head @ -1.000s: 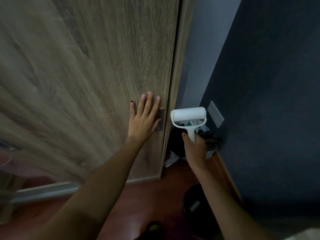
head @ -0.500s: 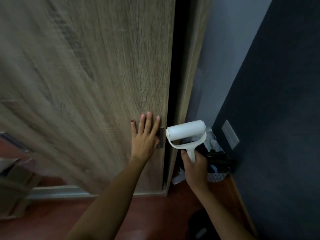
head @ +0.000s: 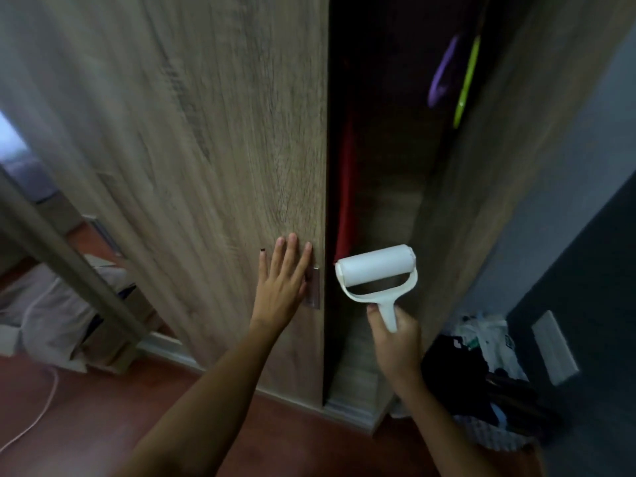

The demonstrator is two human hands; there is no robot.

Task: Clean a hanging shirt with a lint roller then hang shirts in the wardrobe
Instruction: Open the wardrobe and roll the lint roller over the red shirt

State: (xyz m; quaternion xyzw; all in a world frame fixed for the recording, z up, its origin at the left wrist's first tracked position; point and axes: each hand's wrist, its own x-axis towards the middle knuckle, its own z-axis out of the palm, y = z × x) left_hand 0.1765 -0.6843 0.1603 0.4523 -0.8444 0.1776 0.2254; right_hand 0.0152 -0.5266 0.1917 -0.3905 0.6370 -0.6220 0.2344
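Two outstretched arms: left hand point(head: 283, 283) flat, fingers straight on wardrobe door point(head: 206, 166); right hand point(head: 395, 342) fingers curled around lint roller point(head: 377, 271) handle.

Two hands show: the left hand point(head: 284, 287) and the right hand point(head: 395, 342). One lint roller point(head: 377, 275). One sliding door point(head: 192, 160) with one metal pull point(head: 314, 287). One red garment point(head: 346, 197) hangs inside. Two hangers: one purple hanger point(head: 444, 74), one green hanger point(head: 466, 84). One white cord point(head: 38, 414) on the floor. One wall plate point(head: 554, 347).

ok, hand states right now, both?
Left hand: open, fingers flat on the sliding wardrobe door.
Right hand: closed, gripping the white lint roller by its handle.
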